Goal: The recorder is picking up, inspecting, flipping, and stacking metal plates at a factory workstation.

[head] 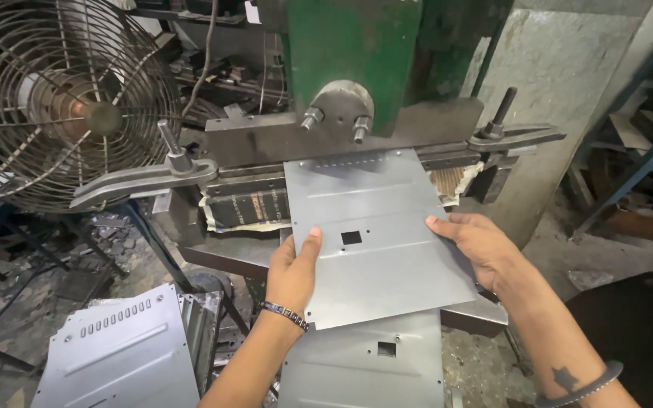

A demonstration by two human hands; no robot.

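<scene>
A: Head view, and the person has a flat grey metal sheet held by both edges, its far end pushed under the green press on the machine bed.

B: Left hand clamps the near left edge, thumb on top beside the small square cut-out, a beaded bracelet on that wrist.

A: Right hand grips the right edge, fingers lying over the top face, a dark band on that forearm.

B: Sheet sits slightly tilted, with a row of small holes along its far end just under the ram.

A: Below it lies a second punched sheet, and another slotted panel rests lower left.

B: A wire-caged fan stands to the left, well apart from the hands, and clamp bars flank the press on both sides
</scene>
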